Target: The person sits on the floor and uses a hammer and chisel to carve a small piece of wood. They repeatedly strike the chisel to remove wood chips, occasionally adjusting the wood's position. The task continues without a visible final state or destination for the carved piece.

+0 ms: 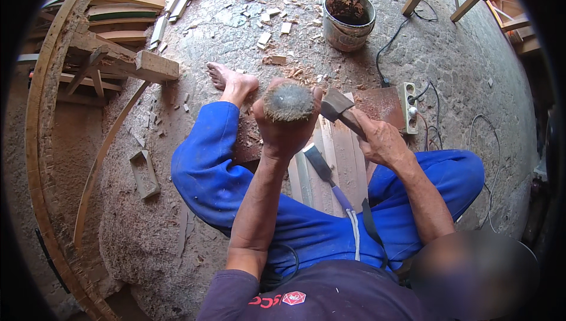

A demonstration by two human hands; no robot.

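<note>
My left hand is closed around a thick wooden piece, its round, frayed end turned up toward me; the rest of it is hidden. My right hand grips the wooden handle of a hatchet-like tool, whose dark head points left, close to the left hand. Below and between my hands, a chisel with a purple handle lies across pale wooden boards between my legs. Its wide metal blade points away from me.
A dirty bucket stands ahead on the rough floor. To the right is a white power strip with plugged cords. Wood offcuts and shavings are scattered ahead. Long curved timber and a beam stand at left, near a small wooden frame.
</note>
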